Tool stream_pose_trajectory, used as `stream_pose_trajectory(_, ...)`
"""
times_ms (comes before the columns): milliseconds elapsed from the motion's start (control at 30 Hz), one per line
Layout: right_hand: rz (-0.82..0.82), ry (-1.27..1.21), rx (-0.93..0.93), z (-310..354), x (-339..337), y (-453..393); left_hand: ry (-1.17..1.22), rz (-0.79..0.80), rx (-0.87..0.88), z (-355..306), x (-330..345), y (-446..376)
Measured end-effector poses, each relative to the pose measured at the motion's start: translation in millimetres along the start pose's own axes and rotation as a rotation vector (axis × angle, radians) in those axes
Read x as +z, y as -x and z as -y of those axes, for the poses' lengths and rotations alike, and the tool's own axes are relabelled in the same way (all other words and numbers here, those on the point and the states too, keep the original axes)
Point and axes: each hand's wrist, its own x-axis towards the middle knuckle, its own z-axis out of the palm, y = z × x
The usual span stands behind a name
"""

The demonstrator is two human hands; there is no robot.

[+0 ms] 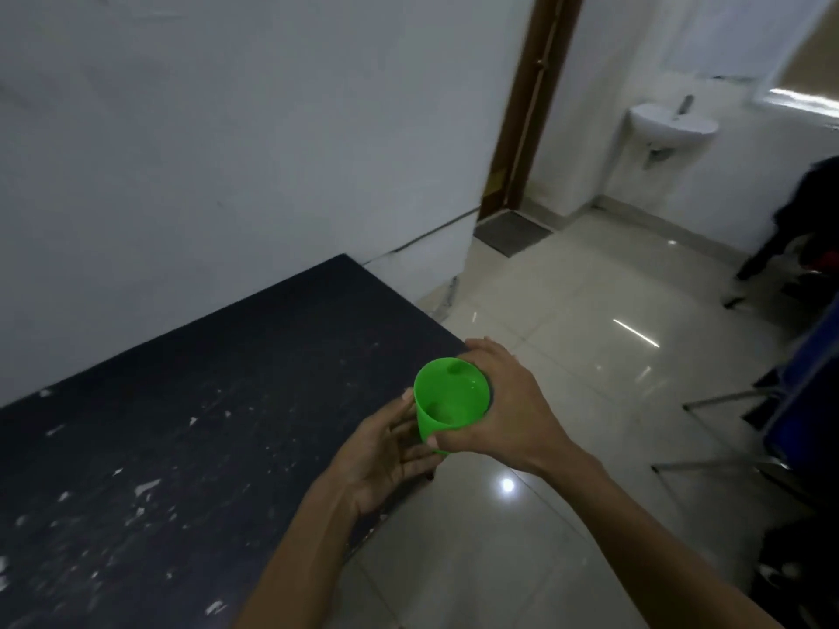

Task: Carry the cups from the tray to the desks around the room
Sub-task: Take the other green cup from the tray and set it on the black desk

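A bright green plastic cup (449, 397) is upright and held over the right edge of a dark, scuffed desk (190, 424). My right hand (504, 406) wraps around the cup's right side, thumb across its front. My left hand (386, 451) touches the cup's lower left side with fingers spread along it. Inside the cup a little clear liquid seems to glint, though I cannot be sure. Whether the cup's base rests on the desk is hidden by my hands. No tray is in view.
The desk stands against a white wall (227, 129). To its right lies glossy tiled floor (567, 356). A brown door frame (526, 106), a floor mat (510, 231) and a wall sink (672, 122) are farther back. Chairs with metal legs (744, 401) and a dark figure (799, 224) crowd the right edge.
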Motion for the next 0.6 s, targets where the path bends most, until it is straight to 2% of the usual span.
stream_pose_trajectory(600, 0.521, -0.192, -0.302, 2, 132, -168, 0.404, -0.500, 0.271, -36, -105, -18)
